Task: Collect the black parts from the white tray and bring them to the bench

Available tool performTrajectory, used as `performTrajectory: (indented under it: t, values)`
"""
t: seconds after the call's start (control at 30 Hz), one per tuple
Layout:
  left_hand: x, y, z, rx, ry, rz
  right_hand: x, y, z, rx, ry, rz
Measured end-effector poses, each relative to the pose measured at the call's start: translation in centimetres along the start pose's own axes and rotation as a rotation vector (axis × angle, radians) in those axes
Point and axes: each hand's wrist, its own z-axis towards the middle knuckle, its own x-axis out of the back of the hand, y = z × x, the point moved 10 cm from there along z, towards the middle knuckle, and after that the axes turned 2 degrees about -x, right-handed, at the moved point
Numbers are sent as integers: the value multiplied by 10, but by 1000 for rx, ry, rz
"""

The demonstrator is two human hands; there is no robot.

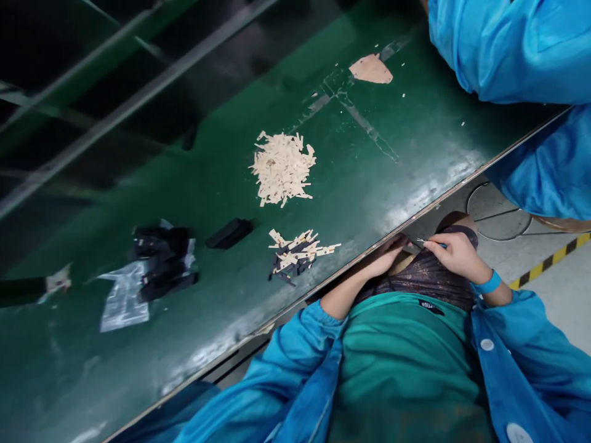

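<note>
Dark green and scuffed, a long worktable point(221, 184) runs diagonally through the head view, with a metal strip along its near edge and a patch of worn surface near its far end. A loose heap of pale cream slivers point(282, 167) is seen near the middle of the table. Closer to the edge, a smaller pile of cream strips mixed with small black parts point(298, 253) is laid out. A flat black block point(229, 233) lies just left of that pile, and further left a clear plastic bag with black pieces on it point(152, 267) is spread on the table. At the upper right, the blue sleeve of another person point(512, 46) is visible beside the table.

Below the table edge, over the lap, both hands are held close together. The right hand point(455, 253), with a blue band at the wrist, is pinched on thin metal tweezers point(427, 242), whose tip points toward the left hand point(388, 253). The left hand's fingers are drawn together just under the table edge; whether anything is gripped there cannot be told.
</note>
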Motion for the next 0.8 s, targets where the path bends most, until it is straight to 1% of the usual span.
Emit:
performTrajectory:
  t: [0.1, 0.23, 0.33, 0.47, 0.6, 0.7, 0.77, 0.8]
  values:
    - [-5, 20, -15, -92, -91, 86, 5, -25, 0, 93, -40, -108]
    - [-8, 33, -27, -184, -161, 165, 2, -44, -2, 175, -89, -215]
    - [-8, 35, -31, -225, -174, 212, -2, -52, -3, 210, -118, -268]
    - [-5, 38, -37, -264, -160, 253, -9, -59, -3, 245, -154, -323]
    - [-7, 42, -41, -302, -202, 264, -14, -59, 2, 248, -192, -378]
    - [-9, 46, -40, -323, -195, 266, -7, -66, 2, 259, -182, -409]
    - [-7, 51, -43, -333, -144, 278, 4, -83, -8, 301, -137, -382]
    - [-3, 55, -48, -333, -111, 291, 13, -94, -15, 321, -93, -322]
